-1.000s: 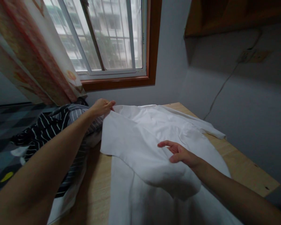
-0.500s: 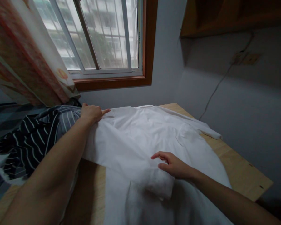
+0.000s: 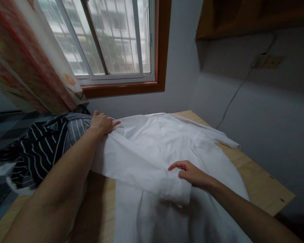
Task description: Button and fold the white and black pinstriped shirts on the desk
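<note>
A white long-sleeved shirt [image 3: 152, 145] lies spread on a wooden table [image 3: 258, 172]. One sleeve [image 3: 139, 168] is laid across the body, and its cuff [image 3: 178, 192] points toward me. My left hand [image 3: 102, 123] rests on the shirt's far left edge, thumb stretched to the right and apart from the other fingers, some of which are hidden. Just above the cuff is my right hand [image 3: 192, 173], index finger and thumb apart with nothing seen between them; whether it touches the cloth is unclear.
Dark striped clothing [image 3: 45, 141] is heaped left of my left arm. Beyond the table stand a window [image 3: 121, 44] and a patterned curtain [image 3: 27, 60]. A cable [image 3: 234, 96] runs down the right wall below a wooden shelf [image 3: 243, 27].
My right hand has shifted slightly right and up. The sleeve's cuff lies a little farther from me and flatter. My left hand stays at the same place on the shirt.
</note>
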A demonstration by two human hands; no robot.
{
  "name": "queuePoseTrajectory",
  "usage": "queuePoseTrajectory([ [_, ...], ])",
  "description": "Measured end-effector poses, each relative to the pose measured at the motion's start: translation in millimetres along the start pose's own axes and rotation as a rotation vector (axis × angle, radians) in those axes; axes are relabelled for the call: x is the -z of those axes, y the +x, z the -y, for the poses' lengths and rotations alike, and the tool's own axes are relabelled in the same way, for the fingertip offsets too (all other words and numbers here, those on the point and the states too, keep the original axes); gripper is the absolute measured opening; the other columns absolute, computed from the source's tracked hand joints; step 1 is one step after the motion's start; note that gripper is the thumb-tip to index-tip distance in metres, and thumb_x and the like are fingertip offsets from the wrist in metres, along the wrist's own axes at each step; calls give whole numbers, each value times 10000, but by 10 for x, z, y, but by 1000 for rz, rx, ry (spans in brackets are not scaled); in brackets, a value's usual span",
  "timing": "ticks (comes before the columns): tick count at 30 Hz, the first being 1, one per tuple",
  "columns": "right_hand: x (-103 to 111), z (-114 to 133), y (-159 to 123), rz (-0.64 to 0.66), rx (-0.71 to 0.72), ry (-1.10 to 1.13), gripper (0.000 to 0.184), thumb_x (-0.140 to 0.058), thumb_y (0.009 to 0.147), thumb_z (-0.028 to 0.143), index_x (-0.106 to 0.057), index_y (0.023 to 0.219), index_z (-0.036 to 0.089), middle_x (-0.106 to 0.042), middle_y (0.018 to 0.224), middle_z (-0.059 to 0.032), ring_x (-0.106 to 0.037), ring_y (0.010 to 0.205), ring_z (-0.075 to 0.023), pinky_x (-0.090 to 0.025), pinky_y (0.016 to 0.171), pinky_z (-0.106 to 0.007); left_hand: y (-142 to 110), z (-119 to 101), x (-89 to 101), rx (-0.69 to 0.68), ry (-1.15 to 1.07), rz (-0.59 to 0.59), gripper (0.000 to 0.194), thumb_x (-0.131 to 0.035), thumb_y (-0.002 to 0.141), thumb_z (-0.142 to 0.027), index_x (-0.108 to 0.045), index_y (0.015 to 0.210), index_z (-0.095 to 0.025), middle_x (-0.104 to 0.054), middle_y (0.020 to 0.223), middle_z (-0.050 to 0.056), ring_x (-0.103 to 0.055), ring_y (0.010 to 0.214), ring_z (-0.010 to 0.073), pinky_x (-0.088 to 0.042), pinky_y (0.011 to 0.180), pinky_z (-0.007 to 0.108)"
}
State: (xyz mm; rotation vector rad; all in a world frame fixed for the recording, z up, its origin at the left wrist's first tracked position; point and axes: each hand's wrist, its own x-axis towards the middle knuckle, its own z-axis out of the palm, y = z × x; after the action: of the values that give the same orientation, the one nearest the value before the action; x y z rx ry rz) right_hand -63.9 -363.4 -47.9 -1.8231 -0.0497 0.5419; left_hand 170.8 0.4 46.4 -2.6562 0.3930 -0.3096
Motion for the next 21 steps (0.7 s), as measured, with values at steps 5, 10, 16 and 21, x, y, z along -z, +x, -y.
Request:
queuePoseTrajectory([
  [5,-1,77,-88,-86,158,-408,425,-531,687,167,-690,1080,191,-685,878,-28,-568,695,-167,-415,629,-273,-171,-131,311,36,-17,-69,491,-417,932,-492,-691,996,-90,-668,1096,203,-544,1089,357,-242,996,538],
  [10,12,163,-222,-156,202,-828,414,-591,837,417,-639,1185,198,-655,1143,-129,-601,1016,-310,-431,901,-453,-711,-703,480,-64,-181,-103,559,-377,936,-548,-599,1232,-128,-560,1311,199,-442,1262,361,-229,1067,501],
  [16,-185,163,-174,-154,541,-948,711,-623,849,541,-435,1425,170,-282,1545,-184,-257,1411,-346,-222,1133,-538,-1396,-1306,32,-370,-409,22,752,-368,876,-700,-327,1499,-280,-292,1562,122,-191,1444,375,-82,1136,597],
  [21,-412,51,-104,124,565,-997,885,-514,854,680,-278,1513,138,-165,1576,-198,-142,1455,-344,-117,1168,-544,-1517,-1370,-139,-471,-504,81,762,-350,887,-700,-213,1531,-315,-174,1597,98,-118,1467,353,-73,1136,610],
])
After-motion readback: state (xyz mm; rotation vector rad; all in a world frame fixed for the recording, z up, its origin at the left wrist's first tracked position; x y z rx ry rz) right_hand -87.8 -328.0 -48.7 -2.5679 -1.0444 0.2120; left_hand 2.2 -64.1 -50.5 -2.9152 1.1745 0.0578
